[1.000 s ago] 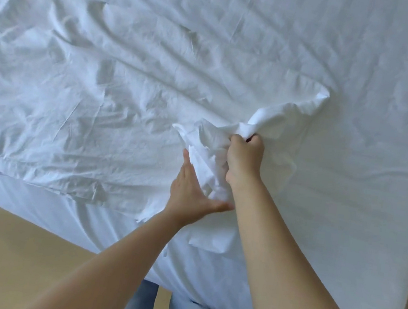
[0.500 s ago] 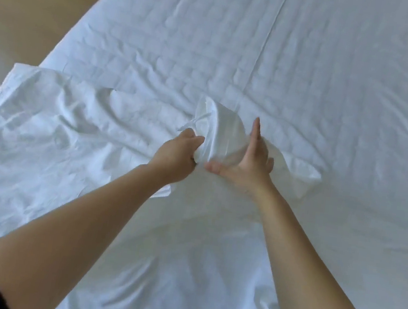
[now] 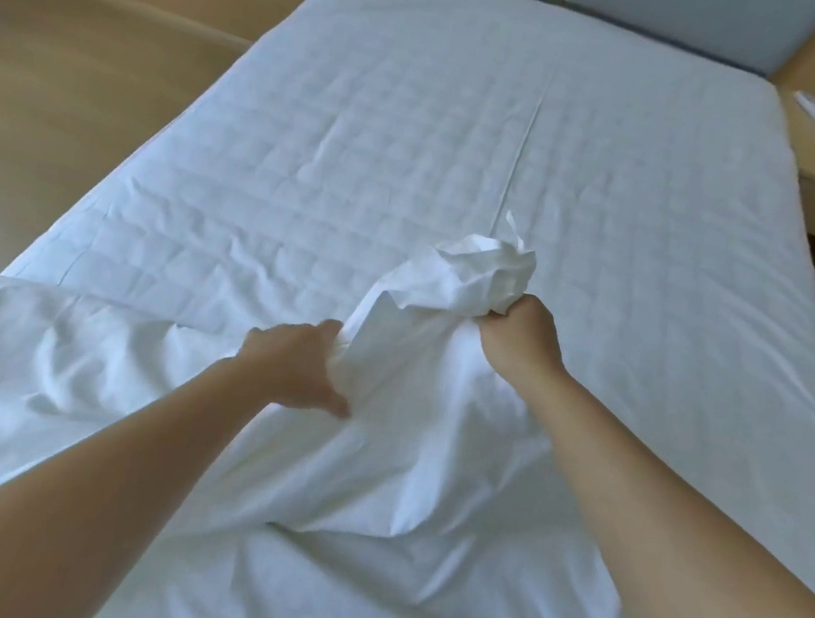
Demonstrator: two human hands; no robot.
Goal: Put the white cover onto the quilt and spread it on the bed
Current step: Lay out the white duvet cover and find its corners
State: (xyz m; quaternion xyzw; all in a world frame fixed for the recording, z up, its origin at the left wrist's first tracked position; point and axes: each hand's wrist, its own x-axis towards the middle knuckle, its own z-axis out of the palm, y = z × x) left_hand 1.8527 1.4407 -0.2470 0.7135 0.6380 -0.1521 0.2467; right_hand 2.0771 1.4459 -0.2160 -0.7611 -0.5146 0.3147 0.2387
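- The quilted white layer (image 3: pixel 469 135) – the quilt, by my reading – is lying flat across the bed, reaching up to the grey headboard (image 3: pixel 667 11). If the person is hauling the cover forward over it, it is likely to be dragging the quilt along and rucking it, since nothing is pinning the far end.
- The white cover (image 3: pixel 400 463) is lying heaped and creased over the near end of the bed, with one corner lifted above the quilt. The opening is not showing, so the corner may be going to the wrong quilt corner and leaving the cover twisted.
- The left hand (image 3: pixel 291 366) is reaching into a fold low on the raised part. Its fingertips are buried in the cloth and blurred, so it seems to be pinching the fold, though I cannot tell for sure. A loose pinch would be letting that side slide off.
- The right hand (image 3: pixel 519 347) is clenching a fist round the bunched corner – a wad that thick could be slipping out layer by layer.
- A thin strip of cloth (image 3: pixel 512 229) is sticking up from the bunch and could be snagging.
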